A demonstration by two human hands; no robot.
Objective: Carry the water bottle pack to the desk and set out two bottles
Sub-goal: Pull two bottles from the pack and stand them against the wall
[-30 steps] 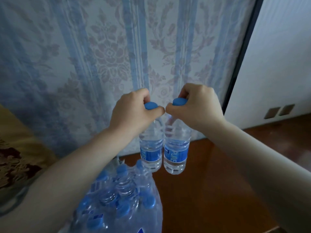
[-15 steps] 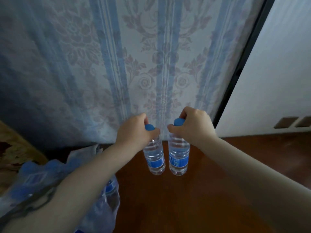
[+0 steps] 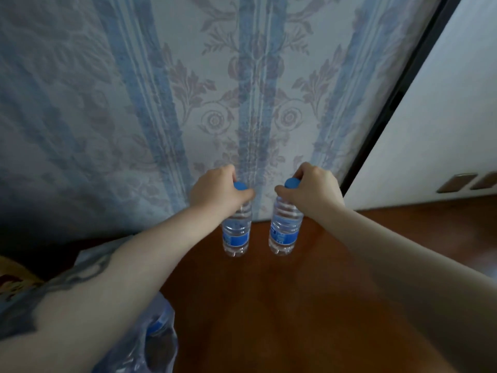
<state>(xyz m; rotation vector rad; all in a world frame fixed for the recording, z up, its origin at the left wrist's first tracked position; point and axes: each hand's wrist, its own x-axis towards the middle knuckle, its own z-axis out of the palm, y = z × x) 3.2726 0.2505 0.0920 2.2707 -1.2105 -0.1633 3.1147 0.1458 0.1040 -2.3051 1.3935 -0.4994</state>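
Observation:
Two clear water bottles with blue caps and blue labels stand upright side by side at the far part of the brown wooden desk (image 3: pixel 282 305), close to the wall. My left hand (image 3: pixel 217 193) grips the neck of the left bottle (image 3: pixel 236 232) just under its cap. My right hand (image 3: pixel 309 188) grips the neck of the right bottle (image 3: pixel 285 230) the same way. A gap of about one bottle's width separates them. Whether their bases rest on the wood or hang just above it, I cannot tell. The plastic-wrapped bottle pack (image 3: pixel 150 337) lies at the lower left, mostly hidden under my left forearm.
A wall with blue-striped floral wallpaper (image 3: pixel 242 90) rises right behind the bottles. A dark vertical frame (image 3: pixel 390 103) and a white panel (image 3: pixel 443 130) with two brown rectangular plates stand at the right. A yellow patterned cushion (image 3: pixel 13 278) shows at the left edge.
Both hands have carried the bottles forward and down toward the wall and moved them apart. The view has shifted, so the pack has dropped toward the lower left corner.

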